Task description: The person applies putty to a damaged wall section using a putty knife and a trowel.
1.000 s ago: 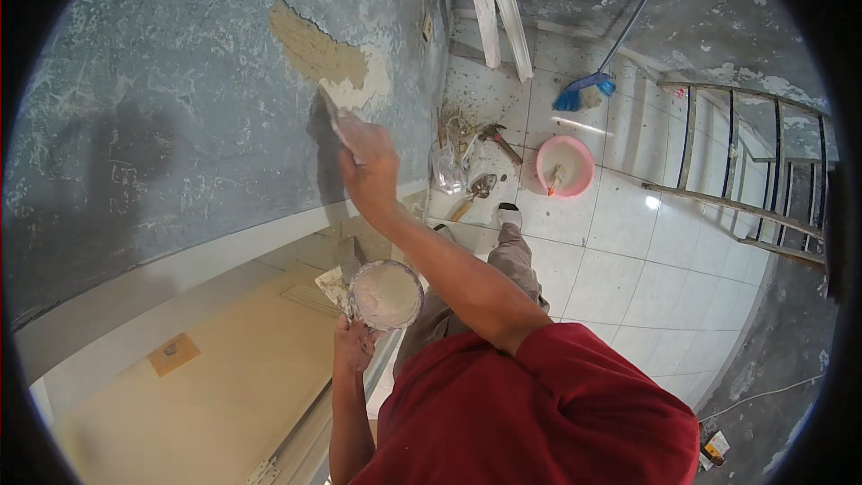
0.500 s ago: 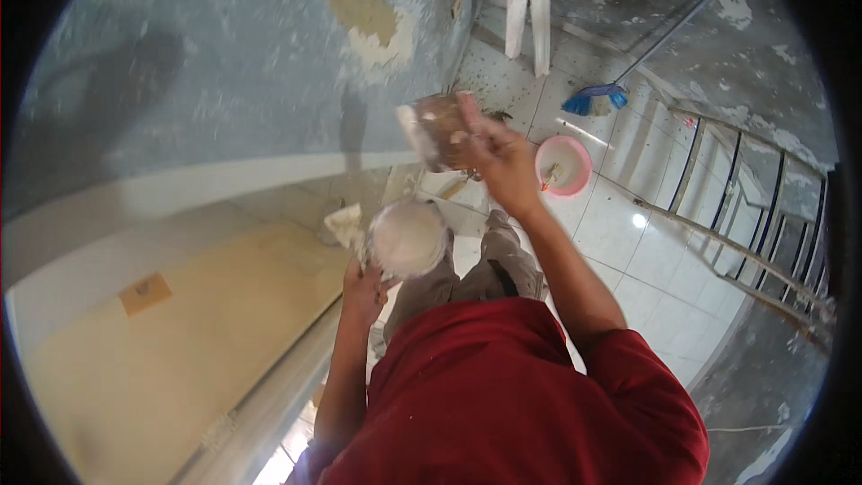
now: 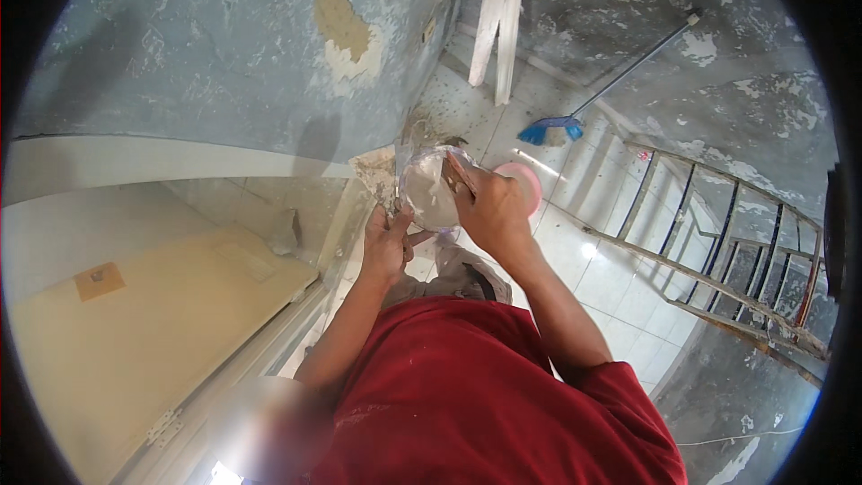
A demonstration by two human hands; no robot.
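My left hand [image 3: 386, 242] is closed, gripping a round tub [image 3: 406, 205] and a flat putty-smeared scraper [image 3: 373, 172] that sticks up beside the tub's left side. Whitish paste [image 3: 426, 198] lies inside the tub. My right hand [image 3: 496, 217] is wrapped round the reddish handle of a putty knife [image 3: 460, 171]; its blade reaches into the tub, where the paste and my fingers partly hide it. Ahead on the left rises a grey mottled wall [image 3: 224, 45] with a bare tan patch [image 3: 341, 13] edged in white.
A pink basin [image 3: 532, 185] stands on the tiled floor, partly hidden by my right hand. Beyond it a blue broom [image 3: 549, 131] leans against the wall. A metal ladder-like frame [image 3: 669, 260] stands at right, white boards [image 3: 499, 27] at the back, a yellowish panel [image 3: 171, 323] at left.
My right hand has brought the putty knife down and left, from above the tub into it. The tub and left hand have risen slightly in the picture as the view shifted.
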